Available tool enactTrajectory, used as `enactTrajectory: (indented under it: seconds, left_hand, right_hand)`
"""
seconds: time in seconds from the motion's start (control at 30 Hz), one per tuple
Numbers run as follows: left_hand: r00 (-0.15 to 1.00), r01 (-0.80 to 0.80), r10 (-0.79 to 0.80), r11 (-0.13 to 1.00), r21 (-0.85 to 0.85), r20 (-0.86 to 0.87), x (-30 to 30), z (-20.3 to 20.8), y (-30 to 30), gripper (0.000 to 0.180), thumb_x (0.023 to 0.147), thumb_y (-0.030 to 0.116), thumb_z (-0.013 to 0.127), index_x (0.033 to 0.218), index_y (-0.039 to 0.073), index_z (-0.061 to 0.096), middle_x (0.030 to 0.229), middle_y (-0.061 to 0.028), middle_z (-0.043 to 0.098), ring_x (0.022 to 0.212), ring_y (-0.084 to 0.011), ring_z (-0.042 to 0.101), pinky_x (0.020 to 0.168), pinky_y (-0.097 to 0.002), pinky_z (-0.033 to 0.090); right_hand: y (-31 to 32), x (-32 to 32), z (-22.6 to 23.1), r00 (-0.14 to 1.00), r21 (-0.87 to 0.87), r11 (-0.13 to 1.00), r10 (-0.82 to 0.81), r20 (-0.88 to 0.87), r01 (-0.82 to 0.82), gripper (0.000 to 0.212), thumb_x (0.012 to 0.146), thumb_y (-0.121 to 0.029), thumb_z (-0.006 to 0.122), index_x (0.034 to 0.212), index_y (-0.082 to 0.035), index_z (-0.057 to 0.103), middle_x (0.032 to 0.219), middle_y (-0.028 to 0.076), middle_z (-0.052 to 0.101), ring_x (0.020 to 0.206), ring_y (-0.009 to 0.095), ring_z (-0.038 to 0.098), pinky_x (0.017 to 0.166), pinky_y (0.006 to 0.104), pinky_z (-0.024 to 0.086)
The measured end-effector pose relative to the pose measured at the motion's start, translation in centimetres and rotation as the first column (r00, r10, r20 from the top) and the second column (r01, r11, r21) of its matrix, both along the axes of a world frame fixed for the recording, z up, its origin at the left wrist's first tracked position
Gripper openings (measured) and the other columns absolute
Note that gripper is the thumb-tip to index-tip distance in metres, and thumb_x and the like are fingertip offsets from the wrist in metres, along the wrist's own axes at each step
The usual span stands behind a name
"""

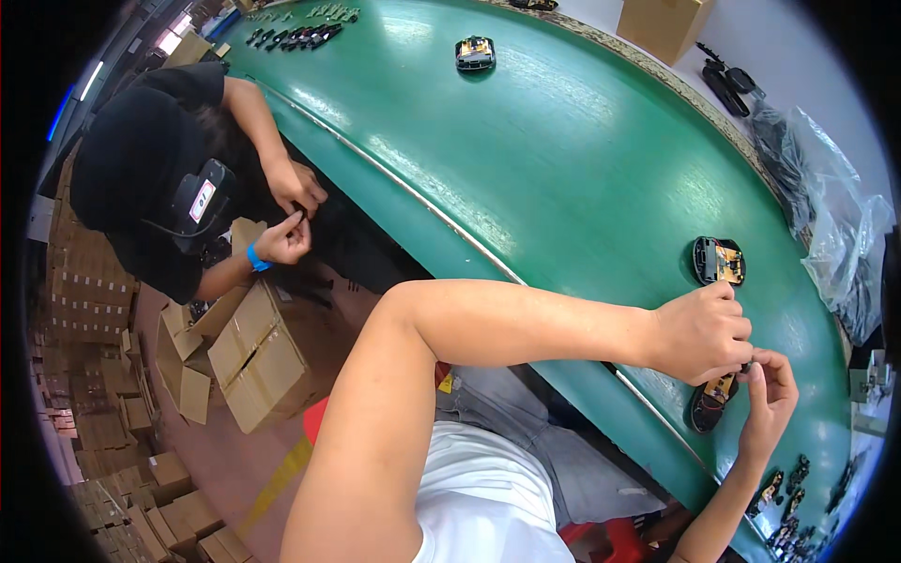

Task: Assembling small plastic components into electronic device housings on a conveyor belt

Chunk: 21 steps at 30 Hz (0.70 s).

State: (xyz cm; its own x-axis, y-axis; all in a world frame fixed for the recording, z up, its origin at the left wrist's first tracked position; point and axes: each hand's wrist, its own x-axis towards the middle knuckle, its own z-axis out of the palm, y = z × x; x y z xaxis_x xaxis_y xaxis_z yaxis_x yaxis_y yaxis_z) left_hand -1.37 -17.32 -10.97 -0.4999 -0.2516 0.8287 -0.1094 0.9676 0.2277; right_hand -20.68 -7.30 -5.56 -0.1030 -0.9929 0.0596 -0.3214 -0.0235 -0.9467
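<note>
My left hand [706,331] reaches across to the right side of the green bench, its fingers curled closed. My right hand [771,399] meets it there, thumb and fingertips pinched on a small black part [747,368]. Whatever lies inside the left fingers is hidden. Just beneath both hands sits an open black casing [706,413] with an amber circuit board, shaped like a computer mouse and partly covered. Beyond the left knuckles rests a similar black casing [706,255], its board facing up.
Another casing [475,54] lies far up the green bench [526,150]. Small dark parts [788,507] cluster at lower right, near plastic bags [831,216]. At left, a person in black [141,159] handles something small beside cardboard boxes [258,361]. A pale strip [413,197] runs along the bench.
</note>
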Motion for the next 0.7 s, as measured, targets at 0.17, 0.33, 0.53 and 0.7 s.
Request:
enactTrajectory:
  seconds: [0.17, 0.33, 0.53, 0.7]
  left_hand:
    - [1.000, -0.026, 0.026, 0.999, 0.018, -0.011, -0.1, -0.1, 0.0, 0.019, 0.078, 0.027, 0.075, 0.075, 0.011, 0.065, 0.072, -0.0021, 0.057, 0.072, -0.0214, 0.059, 0.079, -0.0386, 0.044]
    - [1.000, 0.022, -0.022, 1.000, 0.015, -0.007, -0.2, -0.2, 0.2, 0.019, 0.076, 0.028, 0.076, 0.076, 0.012, 0.065, 0.072, -0.0025, 0.058, 0.073, -0.0215, 0.060, 0.077, -0.0384, 0.043]
    - [0.999, 0.039, -0.039, 0.999, 0.027, 0.000, -0.3, -0.8, 0.3, 0.020, 0.076, 0.029, 0.077, 0.076, 0.012, 0.065, 0.074, -0.0023, 0.061, 0.075, -0.0218, 0.062, 0.077, -0.0379, 0.042]
    - [0.997, 0.027, -0.030, 0.998, 0.048, 0.069, 0.0, -0.8, 0.0, 0.019, 0.075, 0.027, 0.076, 0.075, 0.012, 0.066, 0.074, -0.0025, 0.062, 0.077, -0.0220, 0.063, 0.077, -0.0386, 0.042]
  right_hand:
    - [-0.1, 0.0, -0.1, 0.999, 0.052, 0.998, 0.045, 0.015, -0.046, 0.022, 0.096, -0.005, 0.067, 0.115, 0.005, 0.062, 0.105, 0.006, 0.066, 0.093, 0.010, 0.061, 0.083, 0.0250, 0.050]
    - [0.0, -0.6, 0.2, 0.995, 0.100, 0.990, 0.100, -0.013, -0.098, 0.029, 0.093, -0.006, 0.071, 0.118, 0.005, 0.062, 0.105, 0.005, 0.066, 0.095, 0.010, 0.062, 0.084, 0.0248, 0.050]
    - [-0.1, -0.7, 0.6, 0.983, 0.129, 0.982, 0.151, -0.103, -0.138, 0.029, 0.090, -0.005, 0.073, 0.115, 0.004, 0.062, 0.105, 0.006, 0.066, 0.096, 0.012, 0.063, 0.086, 0.0265, 0.051]
    - [-0.1, -1.5, 0.7, 0.982, 0.132, 0.988, 0.100, -0.157, -0.080, 0.027, 0.088, -0.004, 0.073, 0.112, 0.003, 0.063, 0.106, 0.006, 0.065, 0.098, 0.013, 0.062, 0.089, 0.0278, 0.050]
